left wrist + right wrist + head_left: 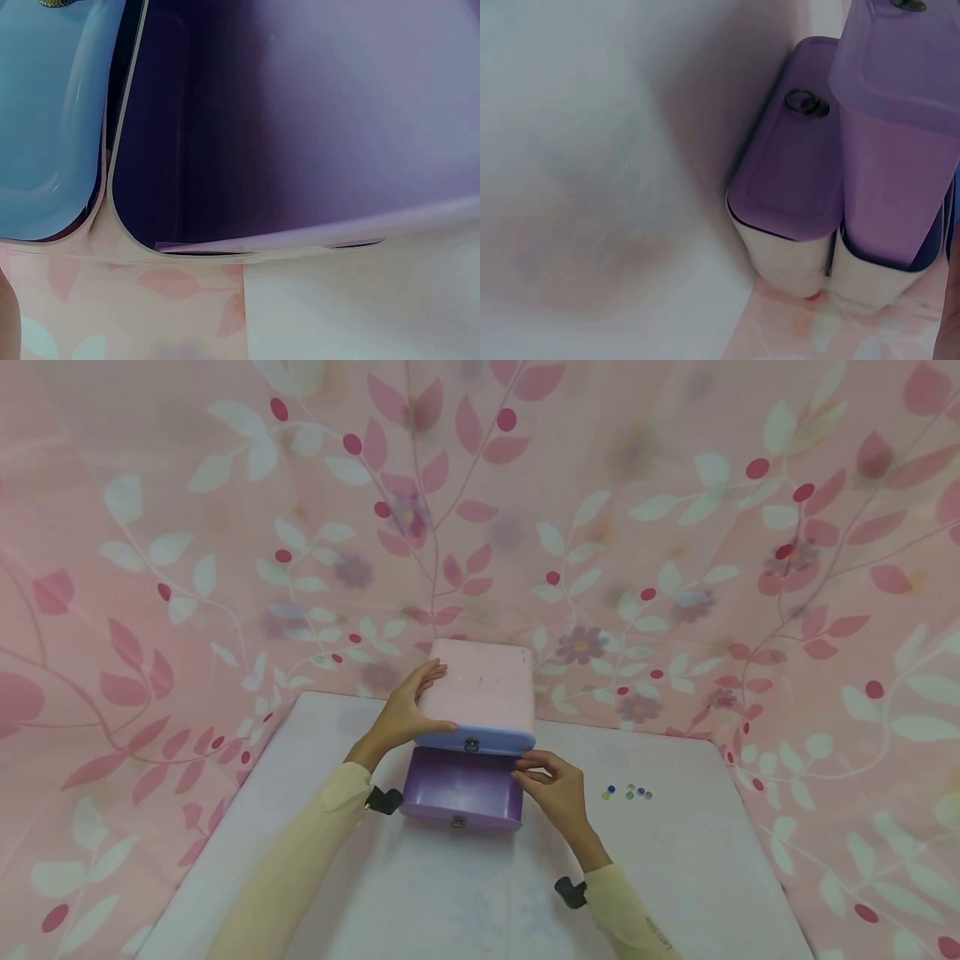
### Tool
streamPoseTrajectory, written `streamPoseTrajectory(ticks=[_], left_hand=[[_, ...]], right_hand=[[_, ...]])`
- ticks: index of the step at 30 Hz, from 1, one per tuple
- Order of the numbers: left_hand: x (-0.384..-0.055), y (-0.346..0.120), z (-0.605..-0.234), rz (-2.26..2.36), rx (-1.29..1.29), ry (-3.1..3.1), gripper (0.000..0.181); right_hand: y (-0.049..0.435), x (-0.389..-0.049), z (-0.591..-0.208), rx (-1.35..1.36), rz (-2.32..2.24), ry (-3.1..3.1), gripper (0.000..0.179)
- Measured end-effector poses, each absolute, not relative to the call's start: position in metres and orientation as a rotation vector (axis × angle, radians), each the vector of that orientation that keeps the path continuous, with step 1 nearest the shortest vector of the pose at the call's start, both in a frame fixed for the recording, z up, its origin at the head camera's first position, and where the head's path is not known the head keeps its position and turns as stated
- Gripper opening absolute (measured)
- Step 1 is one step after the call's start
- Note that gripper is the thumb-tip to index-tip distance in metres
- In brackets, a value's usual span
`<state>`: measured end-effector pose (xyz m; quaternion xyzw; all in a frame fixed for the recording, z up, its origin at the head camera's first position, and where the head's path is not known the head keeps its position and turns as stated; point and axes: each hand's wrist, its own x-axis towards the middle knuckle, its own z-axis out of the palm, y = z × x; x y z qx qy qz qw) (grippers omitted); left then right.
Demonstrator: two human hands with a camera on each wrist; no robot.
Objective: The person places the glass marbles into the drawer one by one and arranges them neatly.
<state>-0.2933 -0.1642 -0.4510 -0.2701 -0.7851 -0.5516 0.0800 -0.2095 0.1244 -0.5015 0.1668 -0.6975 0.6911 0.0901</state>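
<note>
A small drawer cabinet (480, 689) with a pale pink top stands at the table's back. Its blue top drawer (442, 737) is pushed in. Below it, a purple drawer (461, 781) is pulled far out, its visible inside bare. Another purple drawer (787, 165) under that is closed, with a ring pull. My left hand (401, 714) rests on the cabinet's left side, thumb along its front top edge. My right hand (558, 789) has bent fingers, their tips right at the pulled-out drawer's back right edge; I cannot tell whether they pinch it.
Several small glass marbles (630, 792) in blue, yellow and clear lie on the white table (675, 877), right of the right hand. A pink floral cloth (480, 527) hangs behind the cabinet and along both sides.
</note>
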Motion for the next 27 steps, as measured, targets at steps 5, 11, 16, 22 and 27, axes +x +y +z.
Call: streamPoseTrajectory(ticks=[5, 11, 16, 22, 27], left_hand=[[-0.293, -0.164, -0.450, -1.661, -0.817, -2.335, 0.109], [-0.293, -0.165, -0.449, -1.663, -0.808, -2.345, 0.109], [-0.293, -0.164, -0.450, -1.657, -0.813, -2.344, 0.109], [-0.292, -0.164, -0.450, -1.666, -0.811, -2.337, 0.109], [-0.292, -0.165, -0.450, -1.668, -0.813, -2.336, 0.109]], right_hand=[[0.119, -0.207, -0.502, 0.525, 2.025, -2.135, 0.032], [0.114, -0.206, -0.503, 0.553, 2.005, -2.254, 0.032], [0.110, -0.204, -0.504, 0.630, 1.933, -2.337, 0.032], [0.106, -0.200, -0.497, 0.681, 1.861, -2.412, 0.032], [0.102, -0.203, -0.500, 0.737, 1.759, -2.510, 0.033]])
